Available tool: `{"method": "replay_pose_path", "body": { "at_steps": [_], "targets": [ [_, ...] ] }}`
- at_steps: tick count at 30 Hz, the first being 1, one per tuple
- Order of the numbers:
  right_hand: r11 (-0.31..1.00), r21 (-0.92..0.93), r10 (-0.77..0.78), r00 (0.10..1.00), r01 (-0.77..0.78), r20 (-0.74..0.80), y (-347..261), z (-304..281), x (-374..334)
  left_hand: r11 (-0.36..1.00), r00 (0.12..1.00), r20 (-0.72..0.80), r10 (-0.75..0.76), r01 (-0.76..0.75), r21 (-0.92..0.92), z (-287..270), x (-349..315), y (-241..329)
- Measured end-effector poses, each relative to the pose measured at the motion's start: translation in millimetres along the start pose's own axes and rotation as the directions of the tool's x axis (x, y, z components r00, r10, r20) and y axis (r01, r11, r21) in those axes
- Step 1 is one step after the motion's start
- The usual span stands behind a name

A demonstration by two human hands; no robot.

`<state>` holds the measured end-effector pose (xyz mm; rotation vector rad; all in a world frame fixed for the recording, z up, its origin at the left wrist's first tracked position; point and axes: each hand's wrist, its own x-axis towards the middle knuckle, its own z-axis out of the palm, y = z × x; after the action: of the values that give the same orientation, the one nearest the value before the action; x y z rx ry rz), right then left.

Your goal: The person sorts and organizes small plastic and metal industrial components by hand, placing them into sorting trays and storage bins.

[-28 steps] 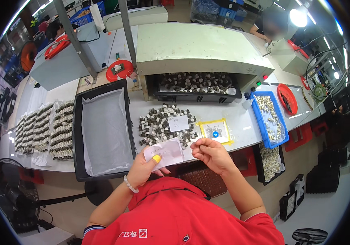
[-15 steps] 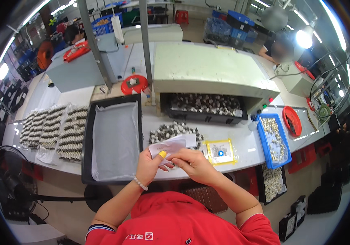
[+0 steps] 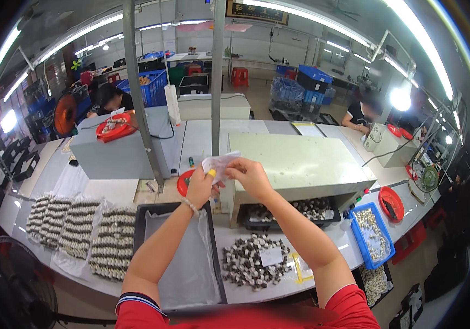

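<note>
Both my arms reach forward and up over the bench. My left hand is closed on some white paper slips, its thumb wrapped in yellow tape. At the right edge of the paper my right hand has its fingertips pinched together; they seem to grip the paper. Below, on the bench, lies a pile of small dark and white pieces. A separate white paper slip rests on that pile.
A black tray lined with translucent sheet lies under my left forearm. Farther left are rows of stacked pieces. A pale metal box stands ahead, a blue tray to the right. Two co-workers sit across the room.
My hands have moved forward and up with the paper, away from my body. A white slip now shows on the pile. My view has tilted up, showing more of the room.
</note>
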<state>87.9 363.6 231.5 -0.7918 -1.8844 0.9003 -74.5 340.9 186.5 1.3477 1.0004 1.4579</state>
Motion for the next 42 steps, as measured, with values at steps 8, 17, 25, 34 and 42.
{"method": "replay_pose_path", "body": {
  "at_steps": [8,17,25,34,42],
  "targets": [
    [0.982,0.191,0.052,0.973,-0.008,-0.226,48,20,123,0.99,0.988,-0.079,0.133,-0.129,0.054,-49,129,-28],
    [0.991,0.11,0.1,0.962,-0.074,-0.254,75,14,175,0.994,0.971,-0.218,0.096,-0.106,-0.035,-61,206,-40],
    [0.994,0.042,0.106,0.955,-0.099,-0.276,94,15,210,0.981,0.944,-0.27,0.191,-0.186,0.044,-61,233,-35],
    [0.987,-0.163,-0.058,0.953,0.01,-0.297,95,33,223,0.983,0.946,-0.27,0.18,-0.178,0.031,-64,232,-37],
    [0.964,-0.261,-0.143,0.925,0.05,-0.353,100,36,229,0.982,0.95,-0.256,0.179,-0.187,-0.006,-63,231,-33]
  ]
}}
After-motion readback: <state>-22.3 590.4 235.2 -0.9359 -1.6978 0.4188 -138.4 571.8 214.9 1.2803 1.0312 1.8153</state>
